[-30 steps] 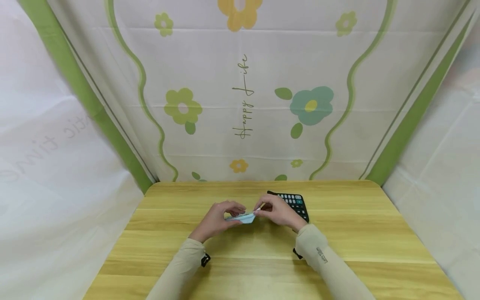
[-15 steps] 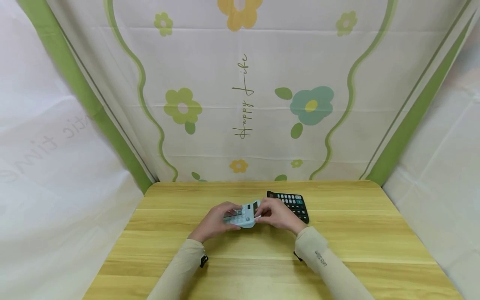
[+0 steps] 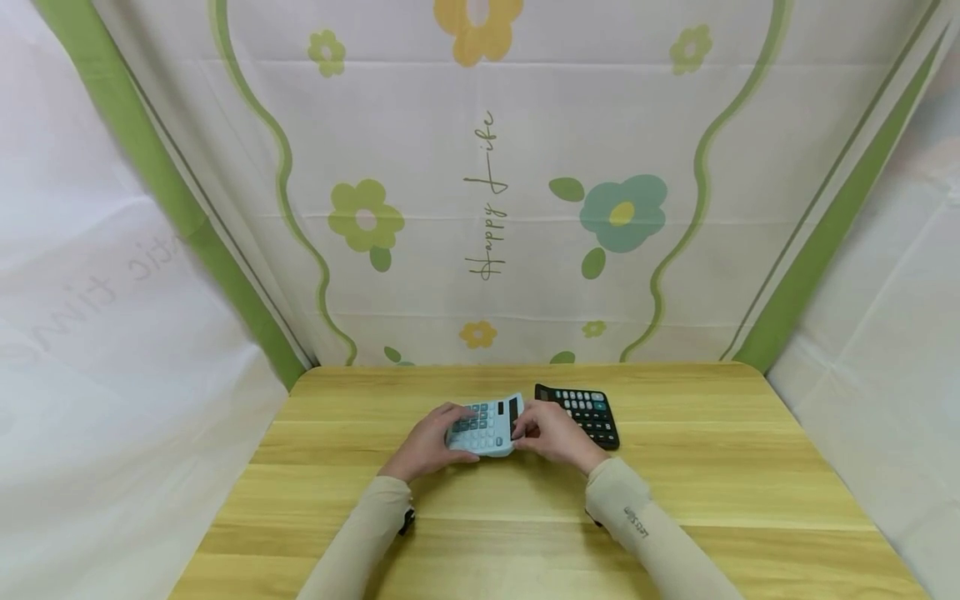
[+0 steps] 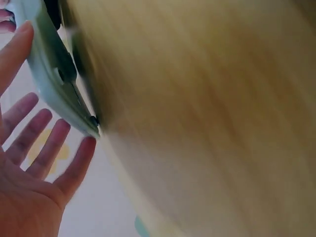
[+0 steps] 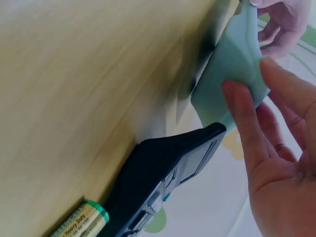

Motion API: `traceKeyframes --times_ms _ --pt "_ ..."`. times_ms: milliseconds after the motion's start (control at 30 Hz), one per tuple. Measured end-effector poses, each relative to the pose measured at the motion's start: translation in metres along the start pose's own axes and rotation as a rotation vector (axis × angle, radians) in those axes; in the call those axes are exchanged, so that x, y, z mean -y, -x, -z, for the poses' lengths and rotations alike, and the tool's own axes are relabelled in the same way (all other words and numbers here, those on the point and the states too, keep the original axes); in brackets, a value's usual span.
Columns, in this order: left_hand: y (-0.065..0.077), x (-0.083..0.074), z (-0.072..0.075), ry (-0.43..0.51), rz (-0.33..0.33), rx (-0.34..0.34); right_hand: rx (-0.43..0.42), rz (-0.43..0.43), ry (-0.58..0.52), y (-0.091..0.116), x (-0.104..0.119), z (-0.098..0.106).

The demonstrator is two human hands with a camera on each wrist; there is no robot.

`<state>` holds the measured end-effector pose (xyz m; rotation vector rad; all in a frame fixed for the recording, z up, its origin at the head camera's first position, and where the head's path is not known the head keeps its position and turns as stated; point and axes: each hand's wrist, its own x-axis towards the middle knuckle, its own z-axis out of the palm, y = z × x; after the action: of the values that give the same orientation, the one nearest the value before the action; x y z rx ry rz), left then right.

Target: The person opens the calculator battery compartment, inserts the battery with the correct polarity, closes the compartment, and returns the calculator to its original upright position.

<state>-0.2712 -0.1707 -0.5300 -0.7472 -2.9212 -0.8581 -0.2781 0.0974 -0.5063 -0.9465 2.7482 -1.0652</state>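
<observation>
A light blue calculator is held between both hands at the middle of the table, its keys and dark screen facing up. My left hand grips the keypad end, thumb along the near edge and fingers over the keys. In the left wrist view the calculator's underside shows, with the fingers spread beside it. My right hand pinches the screen end. From the right wrist, the fingers press the pale underside, close over the table.
A black calculator lies just right of the light blue one, partly behind my right hand. A battery marked "Heavy Duty" sits beside it. The wooden table ends at a flowered curtain, with white curtains on both sides.
The light blue calculator has turned from nearly edge-on to keys-up, its face now showing to the head camera. Both hands kept hold of it. The black calculator stayed put.
</observation>
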Motion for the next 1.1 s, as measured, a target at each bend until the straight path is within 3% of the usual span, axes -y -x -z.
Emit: traceKeyframes --times_ms 233,767,967,1100 --pt "-0.001 0.001 -0.002 -0.054 -0.045 0.007 -0.021 0.041 0.147 -0.002 0.004 -0.005" --pt "-0.008 0.001 -0.003 -0.072 -0.010 0.029 -0.018 0.009 0.229 -0.002 0.015 -0.007" --pt "-0.010 0.000 -0.005 -0.075 0.002 0.037 -0.058 0.038 0.380 -0.001 0.015 -0.008" --pt "-0.013 -0.001 -0.006 -0.089 0.002 0.038 -0.119 0.046 0.378 0.002 0.014 -0.001"
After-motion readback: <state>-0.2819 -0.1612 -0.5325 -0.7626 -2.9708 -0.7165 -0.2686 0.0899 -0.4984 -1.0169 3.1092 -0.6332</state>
